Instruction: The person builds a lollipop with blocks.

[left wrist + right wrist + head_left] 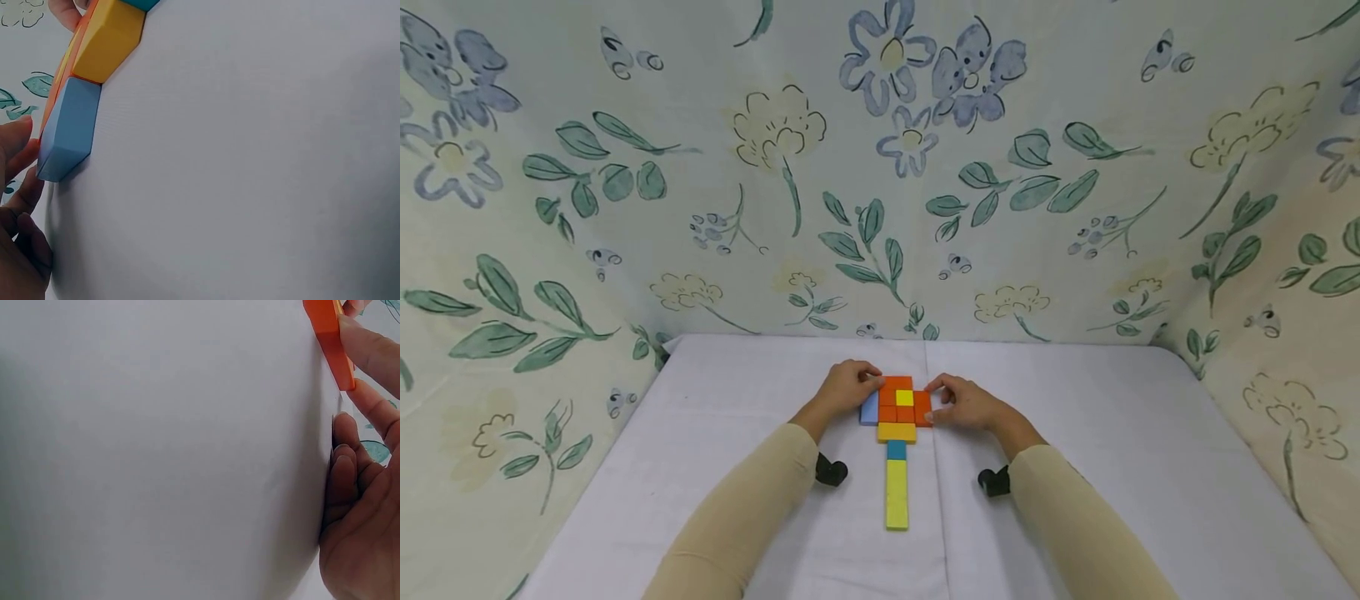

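Flat coloured blocks lie joined on the white cloth: orange blocks [887, 412] around a small yellow square block [905, 398], with an amber block [897, 432], a teal block [897, 450] and a long yellow block [897, 495] in a line below. My left hand [847, 387] holds the far end of the blue block [72, 122] on the left side, its fingertips by the orange blocks' corner. At the right side, my right hand [967, 403] pinches an orange block [331, 340] between thumb and finger; its other fingers curl near the cloth.
A white cloth [1060, 392] covers the table. Behind and at both sides hangs a floral curtain [850, 192]. Black wrist-worn devices [832, 472] show beside the beige sleeves [745, 508].
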A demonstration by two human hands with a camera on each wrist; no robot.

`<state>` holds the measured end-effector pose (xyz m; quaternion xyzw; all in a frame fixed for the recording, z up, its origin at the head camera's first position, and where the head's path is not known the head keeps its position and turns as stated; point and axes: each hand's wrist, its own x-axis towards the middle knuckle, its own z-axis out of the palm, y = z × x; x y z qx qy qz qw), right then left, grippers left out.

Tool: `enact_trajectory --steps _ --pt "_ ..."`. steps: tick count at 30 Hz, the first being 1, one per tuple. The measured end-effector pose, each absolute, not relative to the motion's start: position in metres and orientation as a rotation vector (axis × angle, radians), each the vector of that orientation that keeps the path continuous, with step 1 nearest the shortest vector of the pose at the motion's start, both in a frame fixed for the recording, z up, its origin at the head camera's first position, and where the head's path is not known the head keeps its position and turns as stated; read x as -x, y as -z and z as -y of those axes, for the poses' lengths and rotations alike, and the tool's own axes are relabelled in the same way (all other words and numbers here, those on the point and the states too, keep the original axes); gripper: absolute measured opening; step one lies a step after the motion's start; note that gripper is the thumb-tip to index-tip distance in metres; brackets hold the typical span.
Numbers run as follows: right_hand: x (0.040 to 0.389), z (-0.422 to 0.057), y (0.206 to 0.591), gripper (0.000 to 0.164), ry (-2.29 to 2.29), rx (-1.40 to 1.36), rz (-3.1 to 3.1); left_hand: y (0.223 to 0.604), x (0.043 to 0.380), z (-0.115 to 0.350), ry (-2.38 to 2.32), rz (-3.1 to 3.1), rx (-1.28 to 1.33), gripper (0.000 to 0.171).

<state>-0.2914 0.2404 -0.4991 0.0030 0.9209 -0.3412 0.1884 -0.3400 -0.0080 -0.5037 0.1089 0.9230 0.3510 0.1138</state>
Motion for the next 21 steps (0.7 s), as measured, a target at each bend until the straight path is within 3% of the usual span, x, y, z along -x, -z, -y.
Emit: enact_trajectory --steps 5,13,21 --pt "0.293 -0.241 0.5 0.047 0.972 -0.016 -2.582 0.506 0.336 0.01 -1.064 -2.723 -0.332 0.034" --pt "0.293 -0.243 0.499 0.065 1.006 0.005 -2.575 0.51 0.327 0.016 -1.079 -2.769 -0.349 0.036" --pt "0.288 -0.245 0.505 0.067 0.979 -0.014 -2.625 0.518 0.311 0.02 -1.135 -2.791 -0.381 0.037"
